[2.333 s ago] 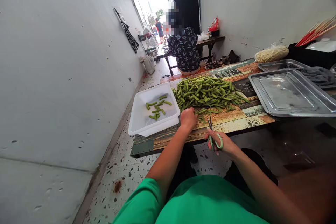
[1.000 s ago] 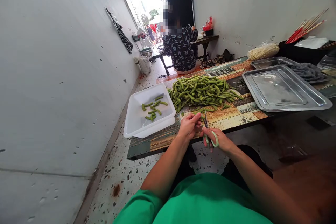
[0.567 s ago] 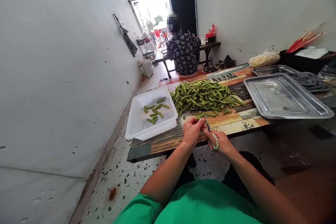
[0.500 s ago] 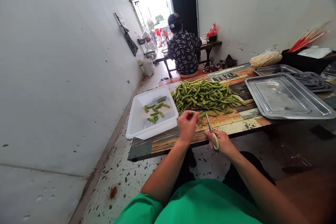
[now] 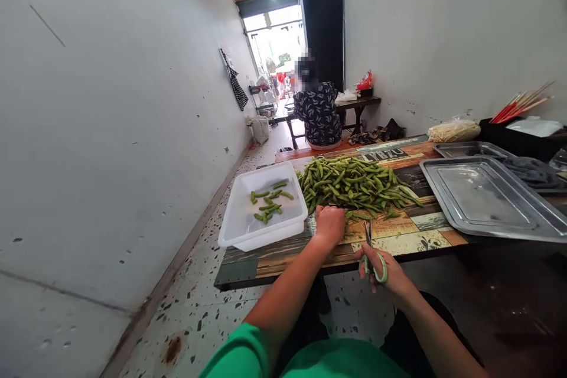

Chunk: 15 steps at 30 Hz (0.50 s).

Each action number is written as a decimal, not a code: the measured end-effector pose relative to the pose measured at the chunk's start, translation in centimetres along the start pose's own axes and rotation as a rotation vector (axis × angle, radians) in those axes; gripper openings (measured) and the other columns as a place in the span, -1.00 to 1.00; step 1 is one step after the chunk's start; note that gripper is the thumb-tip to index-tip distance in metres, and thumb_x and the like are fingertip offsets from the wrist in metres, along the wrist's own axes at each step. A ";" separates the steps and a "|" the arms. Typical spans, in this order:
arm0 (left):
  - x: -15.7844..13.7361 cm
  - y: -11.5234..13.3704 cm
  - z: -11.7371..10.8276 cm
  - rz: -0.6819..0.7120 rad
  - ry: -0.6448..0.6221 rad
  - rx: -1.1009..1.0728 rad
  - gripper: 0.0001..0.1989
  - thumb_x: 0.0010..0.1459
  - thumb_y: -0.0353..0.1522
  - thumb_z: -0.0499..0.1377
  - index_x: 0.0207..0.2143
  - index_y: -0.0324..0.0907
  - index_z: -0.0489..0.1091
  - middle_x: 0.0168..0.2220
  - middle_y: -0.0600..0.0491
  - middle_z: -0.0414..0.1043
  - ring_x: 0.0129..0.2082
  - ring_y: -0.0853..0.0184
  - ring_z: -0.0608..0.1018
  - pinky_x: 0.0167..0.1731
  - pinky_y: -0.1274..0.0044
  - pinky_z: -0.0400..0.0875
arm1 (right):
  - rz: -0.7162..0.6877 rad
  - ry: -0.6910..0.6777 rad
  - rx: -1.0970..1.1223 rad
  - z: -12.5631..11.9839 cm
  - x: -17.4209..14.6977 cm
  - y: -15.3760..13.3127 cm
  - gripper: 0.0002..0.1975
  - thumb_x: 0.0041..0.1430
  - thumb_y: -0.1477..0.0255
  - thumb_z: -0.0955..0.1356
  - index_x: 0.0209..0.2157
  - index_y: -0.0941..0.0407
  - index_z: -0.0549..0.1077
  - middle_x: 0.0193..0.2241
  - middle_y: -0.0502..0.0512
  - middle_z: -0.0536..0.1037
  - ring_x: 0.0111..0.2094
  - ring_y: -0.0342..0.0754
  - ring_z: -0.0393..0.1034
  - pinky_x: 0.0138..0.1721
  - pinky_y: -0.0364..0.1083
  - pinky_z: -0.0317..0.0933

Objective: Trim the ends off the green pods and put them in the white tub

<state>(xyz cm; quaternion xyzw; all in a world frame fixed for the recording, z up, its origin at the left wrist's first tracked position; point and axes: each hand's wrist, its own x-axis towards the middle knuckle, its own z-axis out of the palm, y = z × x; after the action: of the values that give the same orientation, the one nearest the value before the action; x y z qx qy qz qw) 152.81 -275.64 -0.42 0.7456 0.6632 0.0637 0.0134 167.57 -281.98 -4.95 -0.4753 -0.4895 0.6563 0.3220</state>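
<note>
My right hand [image 5: 383,269] grips scissors [image 5: 380,271] with pale green handles, their blades slightly apart and pointing away from me over the table's near edge. My left hand [image 5: 330,225] is at the near edge of a heap of green soybean pods [image 5: 349,182]. Its fingers are curled, and whatever is between them is hidden. Left of the heap, a white plastic tub [image 5: 261,236] holds several pods lying loosely on its bottom. A few loose pods and small trimmings lie on the wood between my hands.
The wood-patterned table [image 5: 283,266] has metal trays [image 5: 491,195] on its right side. Behind them are a bag of pale sticks [image 5: 454,130] and a dark box with red-ended sticks [image 5: 516,109]. Another person [image 5: 316,112] sits facing away beyond the table. A white wall [image 5: 110,130] rises at left.
My left hand has moved from a raised pinch down to the heap's near edge, fingers now turned away. The scissor blades have parted slightly. The camera view has tilted up.
</note>
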 end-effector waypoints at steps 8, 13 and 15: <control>1.2 -1.4 0.5 -0.094 -0.010 -0.172 -0.74 0.27 -0.34 0.10 -0.11 -0.20 0.54 -0.07 -0.15 0.56 0.01 0.09 0.53 0.04 0.29 0.27 | 0.004 -0.041 -0.064 -0.1 0.4 0.3 -0.24 -0.14 -0.31 0.30 -0.32 0.15 0.33 -0.68 -0.06 0.41 -0.73 -0.22 0.16 -0.74 -0.20 0.10; -0.4 -1.6 0.3 -0.150 0.141 -0.398 -0.70 0.33 -0.37 -0.01 -0.08 -0.22 0.49 -0.12 -0.11 0.57 -0.08 0.21 0.56 -0.07 0.44 0.32 | 0.000 -0.060 -0.088 0.3 0.6 0.0 -0.21 -0.14 -0.35 0.27 -0.34 0.16 0.34 -0.69 -0.05 0.41 -0.74 -0.21 0.18 -0.75 -0.20 0.12; -1.3 -1.6 0.4 -0.121 0.112 -0.514 -0.72 0.32 -0.38 0.01 -0.17 -0.25 0.51 -0.20 -0.09 0.58 -0.17 0.27 0.56 -0.15 0.51 0.32 | -0.013 -0.060 -0.087 0.4 0.5 -0.2 -0.22 -0.16 -0.34 0.28 -0.35 0.15 0.34 -0.69 -0.05 0.42 -0.74 -0.21 0.19 -0.75 -0.20 0.11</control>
<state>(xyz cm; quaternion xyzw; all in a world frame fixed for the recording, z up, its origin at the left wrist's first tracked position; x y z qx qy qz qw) 151.12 -276.69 -1.12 0.6722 0.6683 0.2702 0.1691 167.02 -281.64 -4.86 -0.4659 -0.5300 0.6462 0.2906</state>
